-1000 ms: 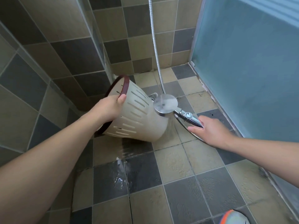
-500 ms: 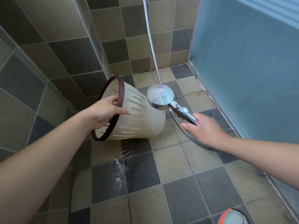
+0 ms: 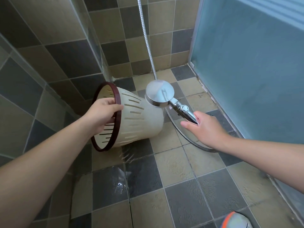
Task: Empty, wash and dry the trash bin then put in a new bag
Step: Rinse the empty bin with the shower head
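Fingers [image 3: 113,102] hide part of bin [image 3: 139,119] rim.

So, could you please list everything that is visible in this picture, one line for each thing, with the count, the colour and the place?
trash bin: one, cream with slots and a dark red rim, tipped on its side above the floor, mouth toward the camera
shower head: one, chrome, over the bin's base end, face turned down toward it
shower hose: one, metal, runs down the back wall and loops on the floor
floor tiles: many, beige and grey, wet below the bin
wall tiles: many, beige and grey, left and back
frosted panel: one, blue-green, right
shoe: one, grey with orange, bottom right
left hand: one, grip on the bin's rim
right hand: one, grip on the shower handle
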